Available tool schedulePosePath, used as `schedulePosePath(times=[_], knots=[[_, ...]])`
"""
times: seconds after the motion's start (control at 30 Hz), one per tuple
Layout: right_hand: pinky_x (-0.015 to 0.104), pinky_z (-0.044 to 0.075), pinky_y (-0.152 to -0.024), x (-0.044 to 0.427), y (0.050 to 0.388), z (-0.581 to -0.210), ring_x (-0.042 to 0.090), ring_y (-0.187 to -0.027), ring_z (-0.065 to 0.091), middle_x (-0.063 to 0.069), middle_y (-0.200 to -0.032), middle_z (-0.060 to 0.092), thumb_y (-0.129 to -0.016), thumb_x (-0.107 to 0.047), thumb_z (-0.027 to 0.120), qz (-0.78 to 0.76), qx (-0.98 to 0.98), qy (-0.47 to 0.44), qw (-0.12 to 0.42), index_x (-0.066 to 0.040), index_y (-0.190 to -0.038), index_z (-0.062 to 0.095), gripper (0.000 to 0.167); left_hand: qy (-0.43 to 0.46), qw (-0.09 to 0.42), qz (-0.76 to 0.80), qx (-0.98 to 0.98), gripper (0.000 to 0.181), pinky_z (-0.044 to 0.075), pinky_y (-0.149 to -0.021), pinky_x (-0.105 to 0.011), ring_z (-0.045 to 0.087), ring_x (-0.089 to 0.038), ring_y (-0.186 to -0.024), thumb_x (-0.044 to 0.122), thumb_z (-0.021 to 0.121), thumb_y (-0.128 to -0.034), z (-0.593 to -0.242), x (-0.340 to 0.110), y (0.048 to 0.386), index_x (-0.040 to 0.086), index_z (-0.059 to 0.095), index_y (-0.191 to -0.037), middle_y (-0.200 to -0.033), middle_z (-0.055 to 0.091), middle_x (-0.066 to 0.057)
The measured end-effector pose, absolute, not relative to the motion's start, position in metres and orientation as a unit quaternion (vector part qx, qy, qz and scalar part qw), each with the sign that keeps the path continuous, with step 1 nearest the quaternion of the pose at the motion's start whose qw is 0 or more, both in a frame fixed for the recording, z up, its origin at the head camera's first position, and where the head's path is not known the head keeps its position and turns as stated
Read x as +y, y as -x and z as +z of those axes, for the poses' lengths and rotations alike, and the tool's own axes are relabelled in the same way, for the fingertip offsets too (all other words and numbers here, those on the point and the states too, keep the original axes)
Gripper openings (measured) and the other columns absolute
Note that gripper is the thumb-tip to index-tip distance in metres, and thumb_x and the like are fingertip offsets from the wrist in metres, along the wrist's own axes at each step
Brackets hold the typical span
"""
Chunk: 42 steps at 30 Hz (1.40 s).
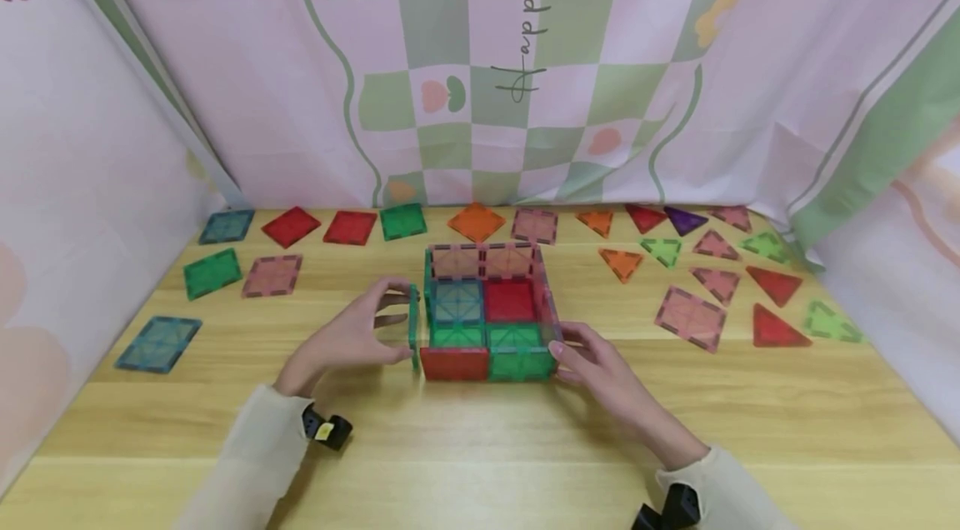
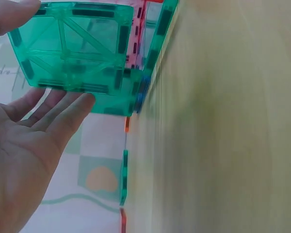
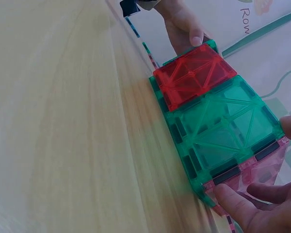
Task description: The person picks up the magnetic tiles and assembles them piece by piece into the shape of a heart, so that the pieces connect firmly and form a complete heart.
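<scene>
A low open box of magnetic tiles point(image 1: 521, 362) stands mid-table, with blue, red and green tiles as its floor. Its front wall is a red tile point(image 3: 194, 75) beside a green tile point(image 3: 223, 121); pink tiles point(image 1: 510, 262) form the back. My left hand point(image 1: 356, 338) holds an upright green tile point(image 2: 72, 48) by its edges, thumb opposite the fingers, a small gap from the box's left side. My right hand point(image 1: 603, 367) grips the box's right front corner, its thumb near the front wall's top edge and fingers against the pink side tile point(image 3: 262, 170).
Loose square tiles lie left and behind, among them a blue tile point(image 1: 159, 344), a pink tile point(image 1: 272, 276) and an orange tile point(image 1: 476, 222). Several triangles, such as a red triangle point(image 1: 778, 326), and a larger pink square point(image 1: 691, 318) lie right. A printed curtain point(image 1: 510, 38) hangs behind.
</scene>
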State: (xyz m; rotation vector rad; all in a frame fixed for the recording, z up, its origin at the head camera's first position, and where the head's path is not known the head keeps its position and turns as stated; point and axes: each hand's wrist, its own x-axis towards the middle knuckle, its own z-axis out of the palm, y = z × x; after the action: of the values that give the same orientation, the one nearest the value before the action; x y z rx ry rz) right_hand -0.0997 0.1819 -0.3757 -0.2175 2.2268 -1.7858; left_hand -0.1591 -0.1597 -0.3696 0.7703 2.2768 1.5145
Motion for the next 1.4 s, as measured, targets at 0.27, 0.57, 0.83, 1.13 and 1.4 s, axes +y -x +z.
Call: schedulePosePath(times=[0.27,0.57,0.83,1.13,1.4], knots=[[0.031,0.051,-0.093,0.182,0.100,-0.376,0.035,-0.120,0.052,0.031,-0.139,0.037,-0.101,-0.021,0.046,-0.622,0.766,0.079,0.142,0.009,-0.140,0.031,0.052,-0.272,0.156,0.536,0.784,0.074,0.039,-0.105,-0.049,0.037,-0.042,-0.134,-0.001,0.073,-0.0758,-0.373,-0.154,0.159,0.001,0.029,-0.135,-0.137,0.035,-0.021],[0.031,0.051,-0.092,0.182,0.100,-0.376,0.028,-0.117,0.055,0.032,-0.138,0.038,-0.101,-0.021,0.045,-0.621,0.768,0.083,0.137,0.010,-0.139,0.032,0.051,-0.282,0.171,0.544,0.772,0.072,0.039,-0.106,-0.046,0.034,-0.040,-0.137,0.003,0.072,-0.0801,-0.379,-0.155,0.154,-0.001,0.029,-0.138,-0.144,0.034,-0.021],[0.029,0.052,-0.091,0.181,0.100,-0.377,0.029,-0.116,0.055,0.033,-0.137,0.038,-0.101,-0.020,0.045,-0.617,0.771,0.083,0.134,0.011,-0.139,0.033,0.050,-0.299,0.153,0.549,0.765,0.081,0.039,-0.105,-0.052,0.032,-0.041,-0.137,0.001,0.072,-0.0804,-0.381,-0.155,0.154,0.004,0.024,-0.146,-0.147,0.029,-0.019],[0.030,0.051,-0.092,0.179,0.100,-0.375,0.033,-0.118,0.054,0.032,-0.137,0.038,-0.101,-0.020,0.045,-0.616,0.771,0.086,0.137,0.010,-0.139,0.032,0.051,-0.323,0.138,0.510,0.785,0.074,0.037,-0.104,-0.056,0.023,-0.040,-0.141,0.007,0.070,-0.0839,-0.379,-0.158,0.154,0.009,0.031,-0.147,-0.154,0.020,-0.018],[0.034,0.052,-0.092,0.175,0.101,-0.367,0.038,-0.123,0.049,0.029,-0.141,0.039,-0.102,-0.023,0.043,-0.604,0.785,0.069,0.117,0.004,-0.142,0.031,0.050,-0.290,0.147,0.503,0.801,0.060,0.038,-0.105,-0.050,0.023,-0.038,-0.143,0.024,0.057,-0.0963,-0.380,-0.150,0.155,0.010,0.027,-0.147,-0.155,0.023,-0.016]])
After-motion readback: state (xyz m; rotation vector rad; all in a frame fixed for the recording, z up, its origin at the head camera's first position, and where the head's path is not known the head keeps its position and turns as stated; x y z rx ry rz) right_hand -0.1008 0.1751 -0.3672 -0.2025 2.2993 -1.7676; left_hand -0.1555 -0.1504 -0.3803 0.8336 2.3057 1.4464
